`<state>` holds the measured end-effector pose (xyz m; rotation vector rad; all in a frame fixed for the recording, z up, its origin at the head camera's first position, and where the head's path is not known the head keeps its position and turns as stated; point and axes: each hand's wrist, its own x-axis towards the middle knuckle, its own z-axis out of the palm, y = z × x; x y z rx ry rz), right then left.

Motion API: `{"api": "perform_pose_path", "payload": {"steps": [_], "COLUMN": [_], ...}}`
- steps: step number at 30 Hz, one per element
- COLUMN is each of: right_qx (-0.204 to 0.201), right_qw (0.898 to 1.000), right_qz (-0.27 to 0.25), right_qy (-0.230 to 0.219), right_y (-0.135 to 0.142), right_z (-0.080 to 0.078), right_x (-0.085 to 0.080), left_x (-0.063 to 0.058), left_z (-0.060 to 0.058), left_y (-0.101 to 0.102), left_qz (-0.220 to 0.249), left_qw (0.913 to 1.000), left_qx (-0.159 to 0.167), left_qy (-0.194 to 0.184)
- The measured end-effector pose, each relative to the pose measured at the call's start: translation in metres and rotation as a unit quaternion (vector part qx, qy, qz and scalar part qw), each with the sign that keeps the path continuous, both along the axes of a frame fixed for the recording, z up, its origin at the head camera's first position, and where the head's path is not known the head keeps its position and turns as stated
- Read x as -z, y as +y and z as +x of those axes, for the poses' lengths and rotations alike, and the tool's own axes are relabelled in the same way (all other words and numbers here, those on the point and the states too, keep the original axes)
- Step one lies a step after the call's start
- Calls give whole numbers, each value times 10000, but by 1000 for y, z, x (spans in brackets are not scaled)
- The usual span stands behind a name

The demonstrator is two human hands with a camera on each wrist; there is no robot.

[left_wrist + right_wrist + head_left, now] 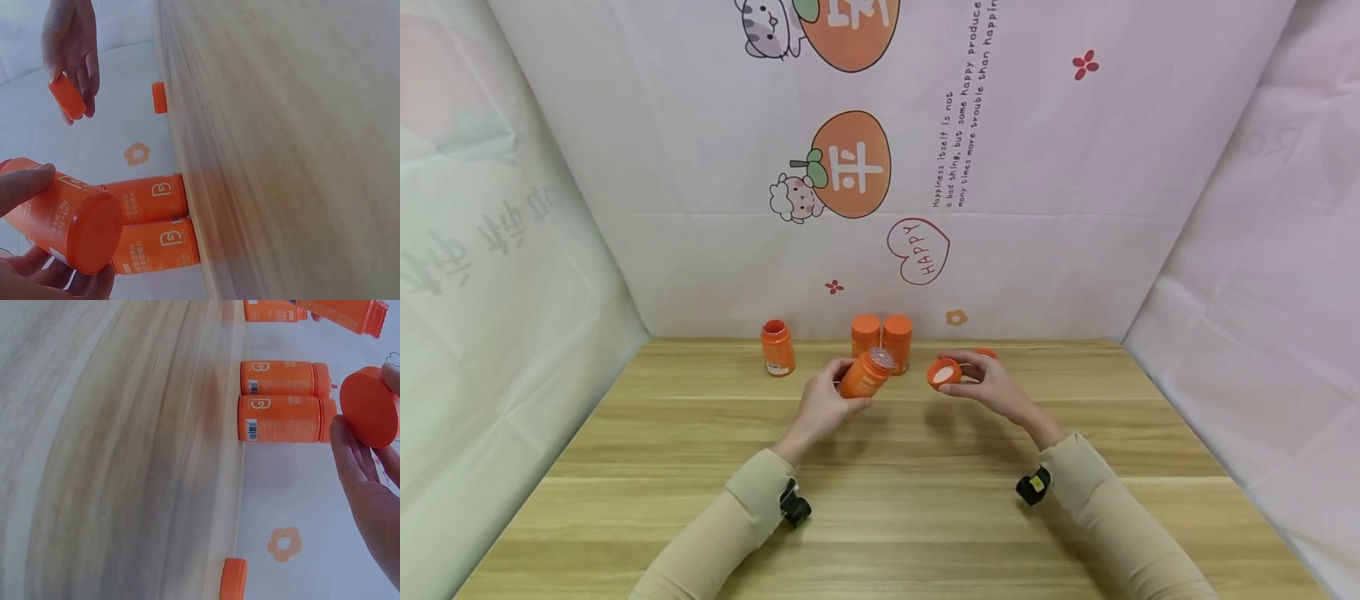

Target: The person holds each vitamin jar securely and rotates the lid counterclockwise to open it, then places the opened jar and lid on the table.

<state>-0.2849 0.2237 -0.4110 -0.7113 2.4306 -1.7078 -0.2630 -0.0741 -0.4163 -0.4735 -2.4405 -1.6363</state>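
Observation:
My left hand (831,402) grips an orange bottle (863,377) above the table, tilted with its uncapped mouth up and to the right. A silvery, shiny surface shows at that mouth. To the right, my right hand (992,387) holds an orange screw cap (943,373) by its edge, its pale inner side towards the head camera. Cap and bottle are apart. In the right wrist view the smooth orange top of the cap (370,407) faces the camera, with thumb and fingers on its rim.
Two capped orange bottles (897,342) stand side by side at the back of the wooden table (880,517). Further left stands an open orange bottle (777,348). Another orange cap (234,579) lies on the table beyond my right hand. White printed cloth (715,250) hangs behind and at both sides.

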Motion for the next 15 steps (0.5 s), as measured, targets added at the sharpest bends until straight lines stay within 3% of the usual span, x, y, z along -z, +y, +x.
{"api": "perform_pose_path", "payload": {"steps": [8, 15], "right_qx": [284, 426], "right_qw": [9990, 9971], "right_qz": [330, 608], "right_qy": [-33, 154], "right_y": [4, 3], "right_z": [-2, 7], "right_x": [2, -11], "left_x": [0, 1], "left_z": [-5, -8], "left_y": [-7, -16], "left_qz": [90, 84], "left_qw": [9999, 9995], "left_qx": [-125, -292], "left_qy": [-46, -99]}}
